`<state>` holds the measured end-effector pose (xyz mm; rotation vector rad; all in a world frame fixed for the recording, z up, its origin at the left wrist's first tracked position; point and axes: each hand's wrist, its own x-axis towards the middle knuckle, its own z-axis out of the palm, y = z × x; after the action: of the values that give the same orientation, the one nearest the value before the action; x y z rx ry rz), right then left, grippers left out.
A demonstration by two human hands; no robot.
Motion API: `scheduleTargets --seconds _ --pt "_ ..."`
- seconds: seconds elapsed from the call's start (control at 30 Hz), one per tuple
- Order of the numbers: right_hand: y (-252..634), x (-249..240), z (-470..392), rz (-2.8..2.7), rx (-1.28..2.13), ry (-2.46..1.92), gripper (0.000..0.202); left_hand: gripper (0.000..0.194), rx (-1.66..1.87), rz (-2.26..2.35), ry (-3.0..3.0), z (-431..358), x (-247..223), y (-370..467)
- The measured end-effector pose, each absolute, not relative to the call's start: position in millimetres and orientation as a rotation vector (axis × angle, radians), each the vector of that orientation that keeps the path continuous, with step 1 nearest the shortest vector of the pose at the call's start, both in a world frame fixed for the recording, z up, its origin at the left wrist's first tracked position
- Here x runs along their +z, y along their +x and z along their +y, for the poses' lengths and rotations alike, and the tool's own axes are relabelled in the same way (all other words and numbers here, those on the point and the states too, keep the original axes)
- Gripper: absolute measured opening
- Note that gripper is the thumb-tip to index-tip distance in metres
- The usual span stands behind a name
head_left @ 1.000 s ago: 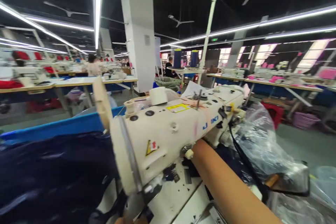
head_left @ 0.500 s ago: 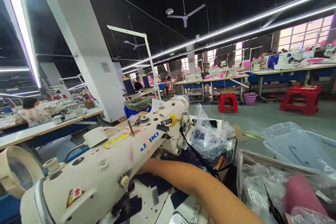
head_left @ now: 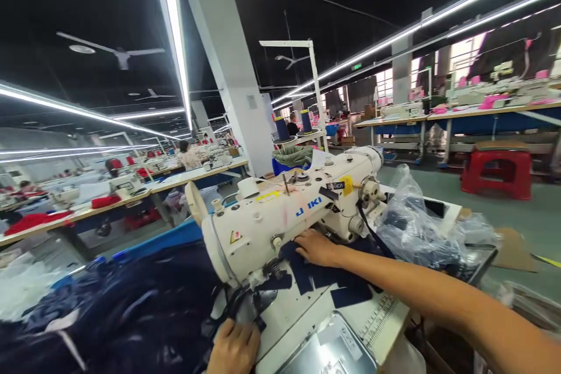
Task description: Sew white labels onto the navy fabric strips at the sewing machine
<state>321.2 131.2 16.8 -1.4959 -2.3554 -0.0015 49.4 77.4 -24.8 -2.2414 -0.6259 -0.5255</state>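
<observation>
A white sewing machine (head_left: pixel 302 207) with blue lettering stands in front of me. My left hand (head_left: pixel 234 347) is at the bottom, left of the machine bed, its fingers curled on dark strap-like fabric (head_left: pixel 239 304) near the needle end. Under the machine arm, my right hand (head_left: pixel 318 247) has bent fingers on small navy fabric pieces (head_left: pixel 307 274); its fingertips are partly hidden against the cloth. Another flat navy piece (head_left: pixel 350 294) lies on the bed. A large heap of navy fabric (head_left: pixel 144 304) spreads to my left.
A shiny metal plate or tin (head_left: pixel 328 350) lies at the front of the bed, beside a printed scale (head_left: pixel 381 315). Clear plastic bags (head_left: pixel 412 228) lie right of the machine. Thread cones (head_left: pixel 283 128) stand behind it. A red stool (head_left: pixel 495 172) is on the floor.
The view has swung left and down. My left hand and the navy heap have come into sight. My right hand, hidden beneath the machine arm before, now shows on the navy pieces.
</observation>
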Motion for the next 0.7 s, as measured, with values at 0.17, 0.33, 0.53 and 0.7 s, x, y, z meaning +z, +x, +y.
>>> scheduleTargets --seconds 0.17,0.33,0.53,0.7 --pt "330.6 17.3 100.9 -2.581 -0.042 -1.224 0.027 0.029 -0.397 -0.66 -2.233 67.3 -18.1 60.3" --pt "333.3 12.0 97.9 -2.75 -0.288 -0.875 0.024 0.033 -0.438 -0.677 -2.256 63.8 -12.3 63.0" --pt "333.5 5.3 113.2 -2.859 -0.407 -0.781 0.028 0.033 -0.489 -0.706 -2.272 62.5 -15.8 62.6" --pt "331.9 3.2 119.4 -2.888 -0.485 -0.708 0.025 0.032 -0.508 -0.702 -2.285 63.0 -18.8 61.0"
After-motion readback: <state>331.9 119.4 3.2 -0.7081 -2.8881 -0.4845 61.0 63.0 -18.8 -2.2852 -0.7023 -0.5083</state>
